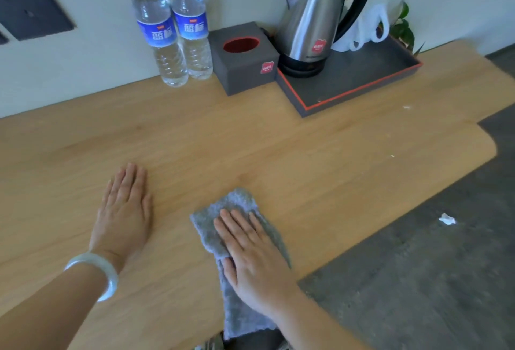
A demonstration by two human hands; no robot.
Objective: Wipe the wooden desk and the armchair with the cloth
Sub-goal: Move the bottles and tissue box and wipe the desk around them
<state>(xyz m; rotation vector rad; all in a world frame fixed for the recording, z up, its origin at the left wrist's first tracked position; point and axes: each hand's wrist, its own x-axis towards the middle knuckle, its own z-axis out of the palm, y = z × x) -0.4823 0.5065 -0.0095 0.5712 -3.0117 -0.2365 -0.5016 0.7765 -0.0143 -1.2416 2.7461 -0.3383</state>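
The light wooden desk (278, 154) fills most of the view. A grey cloth (234, 207) lies on it near the front edge, one end hanging over that edge. My right hand (250, 252) presses flat on the cloth with straight fingers. To the left of the cloth, my left hand (125, 210) rests flat on the bare wood, fingers straight and together, a pale bangle on the wrist. The armchair is not in view.
Along the wall at the back stand two water bottles (172, 29), a grey tissue box (245, 56) and a dark tray (362, 76) holding a steel kettle (312, 23). A scrap of white paper (447, 219) lies on the grey floor to the right.
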